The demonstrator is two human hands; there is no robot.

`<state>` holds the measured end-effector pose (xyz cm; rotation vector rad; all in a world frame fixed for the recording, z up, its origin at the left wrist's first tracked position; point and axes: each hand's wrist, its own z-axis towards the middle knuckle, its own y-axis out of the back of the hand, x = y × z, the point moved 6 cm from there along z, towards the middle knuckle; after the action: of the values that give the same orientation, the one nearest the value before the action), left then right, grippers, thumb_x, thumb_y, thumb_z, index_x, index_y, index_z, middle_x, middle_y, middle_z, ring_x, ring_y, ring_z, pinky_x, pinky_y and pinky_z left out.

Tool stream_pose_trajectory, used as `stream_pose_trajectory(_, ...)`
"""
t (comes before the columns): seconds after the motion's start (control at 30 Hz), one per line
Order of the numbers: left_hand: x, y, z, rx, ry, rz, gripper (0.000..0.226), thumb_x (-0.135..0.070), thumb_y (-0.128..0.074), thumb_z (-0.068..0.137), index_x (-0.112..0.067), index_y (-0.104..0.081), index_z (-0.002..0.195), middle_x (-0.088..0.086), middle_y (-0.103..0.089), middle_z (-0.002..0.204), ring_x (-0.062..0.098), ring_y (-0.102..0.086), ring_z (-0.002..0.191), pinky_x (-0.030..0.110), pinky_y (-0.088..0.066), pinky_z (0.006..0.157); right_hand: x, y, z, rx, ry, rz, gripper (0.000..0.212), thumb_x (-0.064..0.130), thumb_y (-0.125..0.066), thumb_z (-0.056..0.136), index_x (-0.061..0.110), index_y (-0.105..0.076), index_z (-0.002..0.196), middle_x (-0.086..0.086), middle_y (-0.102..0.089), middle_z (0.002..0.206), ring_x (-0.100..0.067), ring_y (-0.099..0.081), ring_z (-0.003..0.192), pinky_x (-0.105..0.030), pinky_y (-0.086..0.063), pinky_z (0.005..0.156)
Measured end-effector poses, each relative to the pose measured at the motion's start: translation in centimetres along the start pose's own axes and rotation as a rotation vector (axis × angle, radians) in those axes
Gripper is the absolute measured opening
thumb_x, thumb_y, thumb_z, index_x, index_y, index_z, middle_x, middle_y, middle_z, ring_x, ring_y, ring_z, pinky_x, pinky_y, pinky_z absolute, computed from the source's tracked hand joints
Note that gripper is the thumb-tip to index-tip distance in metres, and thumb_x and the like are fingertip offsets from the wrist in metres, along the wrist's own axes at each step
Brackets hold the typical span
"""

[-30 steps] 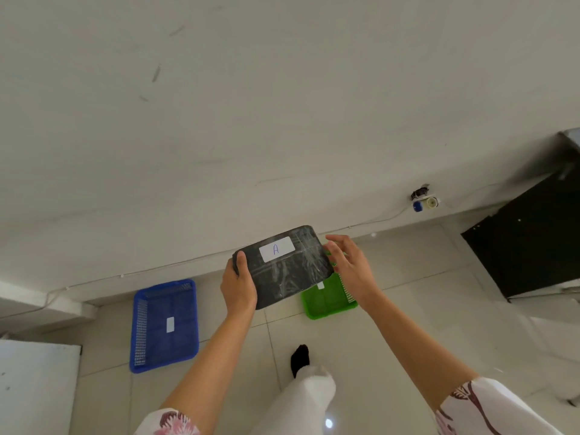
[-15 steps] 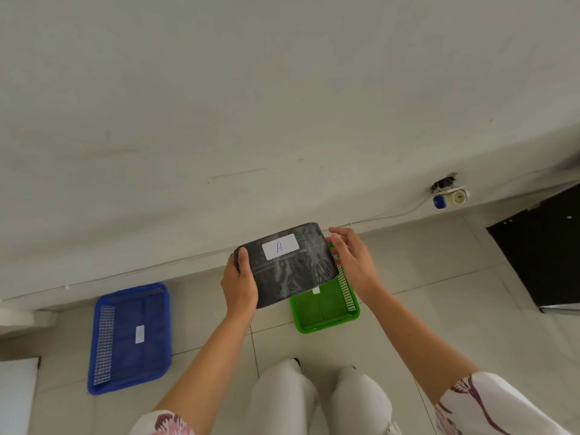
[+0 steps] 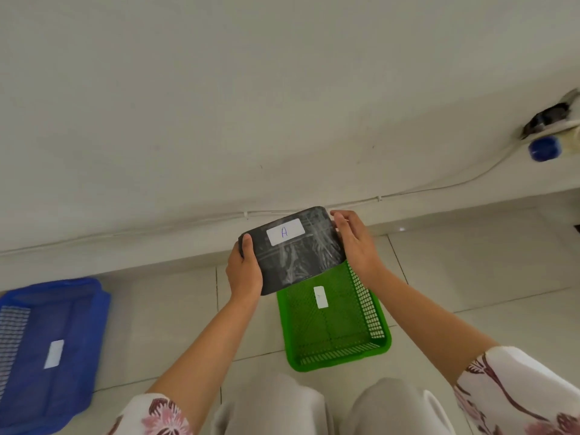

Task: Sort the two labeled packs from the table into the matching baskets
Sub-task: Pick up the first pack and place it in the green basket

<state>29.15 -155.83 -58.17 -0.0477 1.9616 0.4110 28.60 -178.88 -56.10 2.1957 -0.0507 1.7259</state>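
A black plastic-wrapped pack (image 3: 295,255) with a white label reading "A" is held level in the air by both hands. My left hand (image 3: 243,273) grips its left edge, thumb on top. My right hand (image 3: 356,243) holds its right edge. The pack hangs over the far end of a green basket (image 3: 370,350) on the floor, which has a small white label on its bottom. A blue basket (image 3: 78,309) with its own white label sits on the floor at the left.
A white wall with a thin cable along its base runs behind the baskets. A socket and a blue object (image 3: 544,148) are at the far right. My knees (image 3: 329,406) are bent below the view, on a light tiled floor.
The view has come lower and closer to the floor; the green basket has grown larger beneath the pack. Both hands keep their hold on the pack.
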Motion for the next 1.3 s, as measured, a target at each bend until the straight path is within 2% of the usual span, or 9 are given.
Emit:
stream_pose_trajectory(0.2, 9.1, -4.6, 4.5, 0.003, 0.002, -0.102, 0.034, -0.049, -0.035, 0.093, -0.023, -0.058, 0.099, 0.005, -0.062, 0.102, 0.025, -0.059, 0.094, 0.039, -0.048, 0.086, -9.6, -2.2, 3.9, 0.042, 0.080, -0.050, 0.034, 0.052, -0.041, 0.096, 0.032, -0.048, 0.123, 0.010, -0.064, 0.099, 0.005, -0.060, 0.083, -0.005, -0.042, 0.061)
stream_pose_trajectory(0.3, 11.5, -5.8, 5.4, 0.011, -0.041, -0.124, 0.036, -0.050, -0.036, 0.092, -0.023, -0.058, 0.098, 0.006, -0.063, 0.103, 0.024, -0.059, 0.093, 0.039, -0.049, 0.086, -13.1, -2.7, 4.4, 0.049, 0.097, -0.056, 0.033, 0.044, -0.043, 0.098, 0.025, -0.048, 0.124, 0.007, -0.064, 0.097, -0.004, -0.064, 0.083, -0.011, -0.046, 0.062)
stream_pose_trajectory(0.43, 13.9, -6.8, 5.4, 0.036, -0.049, -0.092, 0.044, -0.054, -0.033, 0.092, -0.021, -0.059, 0.106, 0.003, -0.064, 0.108, 0.022, -0.059, 0.100, 0.037, -0.047, 0.090, -16.3, -2.3, 3.4, 0.017, 0.090, -0.048, 0.034, 0.037, -0.043, 0.100, 0.015, -0.052, 0.124, 0.018, -0.058, 0.094, 0.006, -0.056, 0.084, -0.008, -0.043, 0.065)
stream_pose_trajectory(0.57, 16.2, -8.0, 5.2, 0.142, 0.068, -0.212, 0.064, -0.064, -0.021, 0.090, -0.021, -0.064, 0.110, 0.005, -0.067, 0.114, 0.021, -0.063, 0.104, 0.041, -0.044, 0.100, -19.4, -2.1, 2.8, 0.016, 0.040, 0.014, 0.033, 0.035, -0.042, 0.100, 0.014, -0.051, 0.123, 0.015, -0.059, 0.097, 0.005, -0.057, 0.085, -0.004, -0.044, 0.059)
stream_pose_trajectory(0.67, 17.0, -7.7, 4.9, 0.118, -0.123, -0.116, 0.057, -0.050, -0.019, 0.096, -0.016, -0.055, 0.123, 0.012, -0.058, 0.127, 0.026, -0.055, 0.117, 0.047, -0.039, 0.106, -21.2, -1.9, 2.6, -0.003, 0.011, 0.023, 0.031, 0.033, -0.042, 0.101, 0.013, -0.051, 0.122, 0.014, -0.059, 0.096, 0.006, -0.059, 0.079, -0.004, -0.044, 0.056)
stream_pose_trajectory(0.8, 20.1, -7.3, 3.1, 0.079, -0.378, 0.288, 0.048, -0.031, -0.024, 0.100, -0.014, -0.027, 0.144, 0.009, -0.027, 0.150, 0.020, -0.028, 0.138, 0.024, -0.017, 0.111, -23.7, -1.3, 2.3, -0.035, -0.036, 0.044, 0.026, 0.031, -0.044, 0.101, 0.012, -0.052, 0.117, 0.007, -0.062, 0.094, 0.009, -0.063, 0.070, -0.005, -0.045, 0.054)
stream_pose_trajectory(1.03, 22.7, -9.9, 2.9, 0.207, -0.466, 0.381, 0.053, -0.019, -0.031, 0.099, -0.014, -0.014, 0.148, 0.004, -0.015, 0.155, 0.017, -0.020, 0.142, 0.023, -0.014, 0.113, -26.8, -0.2, 2.8, -0.110, -0.119, 0.064, 0.031, 0.036, -0.043, 0.100, 0.015, -0.051, 0.122, 0.001, -0.062, 0.105, -0.011, -0.062, 0.090, -0.025, -0.049, 0.072)
stream_pose_trajectory(1.17, 23.5, -10.5, 2.6, 0.203, -0.519, 0.378, 0.057, -0.014, -0.030, 0.098, -0.017, -0.004, 0.149, -0.001, -0.001, 0.158, 0.015, -0.014, 0.144, 0.031, -0.019, 0.117, -28.0, 0.1, 3.7, -0.161, -0.160, 0.052, 0.029, 0.039, -0.043, 0.099, 0.019, -0.052, 0.118, -0.005, -0.061, 0.117, -0.021, -0.060, 0.104, -0.037, -0.050, 0.090)
stream_pose_trajectory(1.3, 23.8, -10.6, 2.5, 0.177, -0.538, 0.372, 0.060, -0.009, -0.029, 0.097, -0.020, -0.001, 0.149, -0.004, 0.003, 0.159, 0.005, -0.011, 0.142, -0.002, -0.014, 0.104, -28.8, 0.0, 4.9, -0.191, -0.214, 0.070, 0.027, 0.041, -0.044, 0.099, 0.021, -0.050, 0.114, -0.008, -0.060, 0.120, -0.026, -0.059, 0.110, -0.048, -0.048, 0.099)
